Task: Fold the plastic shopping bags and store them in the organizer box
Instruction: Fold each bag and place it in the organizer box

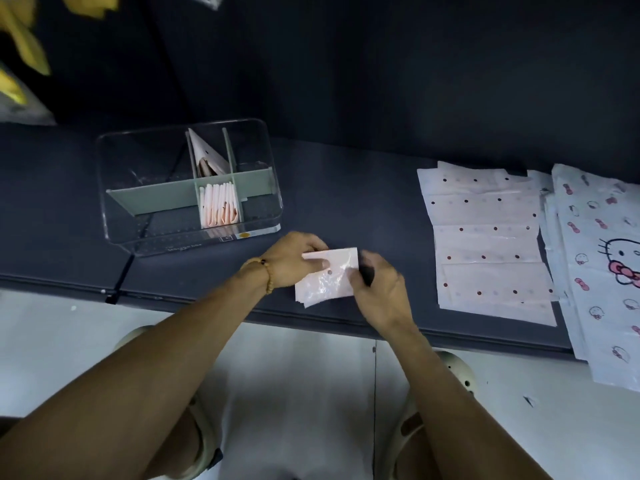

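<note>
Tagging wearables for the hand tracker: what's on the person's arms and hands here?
Both forearms are bare, no sleeves or gloves in view. The left hand has a tan beaded bracelet with one dark bead at the wrist. The right hand wears nothing visible, though it's motion-blurred.

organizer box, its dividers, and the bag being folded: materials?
Organizer box: looks like clear rigid plastic, glossy; the table shows through its walls. Dividers: opaque matte sage-green, probably plastic. Folded bag, held in left hand and right hand: thin translucent pinkish film, crinkled and shiny.
</note>
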{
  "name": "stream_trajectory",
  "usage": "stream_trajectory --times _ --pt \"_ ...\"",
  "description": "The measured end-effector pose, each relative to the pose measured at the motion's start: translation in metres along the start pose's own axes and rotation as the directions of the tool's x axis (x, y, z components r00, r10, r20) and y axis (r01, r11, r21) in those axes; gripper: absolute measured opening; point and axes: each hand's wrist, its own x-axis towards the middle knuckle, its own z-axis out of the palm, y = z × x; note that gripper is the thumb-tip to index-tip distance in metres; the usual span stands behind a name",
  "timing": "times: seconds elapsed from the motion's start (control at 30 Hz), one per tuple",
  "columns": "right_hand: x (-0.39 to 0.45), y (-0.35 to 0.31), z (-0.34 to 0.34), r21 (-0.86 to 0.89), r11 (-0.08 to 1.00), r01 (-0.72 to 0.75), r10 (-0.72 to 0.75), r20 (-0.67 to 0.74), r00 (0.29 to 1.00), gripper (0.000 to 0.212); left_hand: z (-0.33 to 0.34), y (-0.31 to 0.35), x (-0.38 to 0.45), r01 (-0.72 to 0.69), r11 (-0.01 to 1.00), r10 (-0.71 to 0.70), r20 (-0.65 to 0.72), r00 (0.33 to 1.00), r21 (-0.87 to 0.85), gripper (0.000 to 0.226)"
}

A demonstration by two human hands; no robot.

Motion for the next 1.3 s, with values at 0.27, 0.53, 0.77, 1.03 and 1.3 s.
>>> stream_trajectory --times 0.27,0.53,0.77,1.03,1.3 --pt "0.036 -0.094 -0.003 0.494 0.865 -0.082 0.003 0.159 0.987 0.013 -0.067 0.009 -0.017 -0.068 0.824 -0.087 -0.245 0.966 -0.562 0.009" --pt "0.082 -0.153 0.035 0.610 0.792 -0.019 0.034 -0.013 0.999 0.011 -0.134 -0.034 0.018 -0.077 0.937 -0.279 -0.863 0.421 -0.341 0.012" --pt "0.117 -0.183 0.072 0.687 0.724 -0.062 0.069 0.018 0.997 0.008 -0.156 -0.049 0.037 0.378 0.923 -0.267 -0.836 0.479 -0.078 0.014" --pt "0.133 -0.210 0.095 -0.209 0.922 0.326 -0.366 -0.195 0.910 0.013 -0.161 -0.061 0.023 0.176 0.978 -0.178 -0.894 0.410 -0.114 0.009" --pt "0.135 -0.211 0.123 0.098 0.959 0.267 -0.283 0.213 0.935 0.014 -0.157 -0.072 0.015 -0.012 0.986 -0.136 -0.853 0.503 -0.165 0.013"
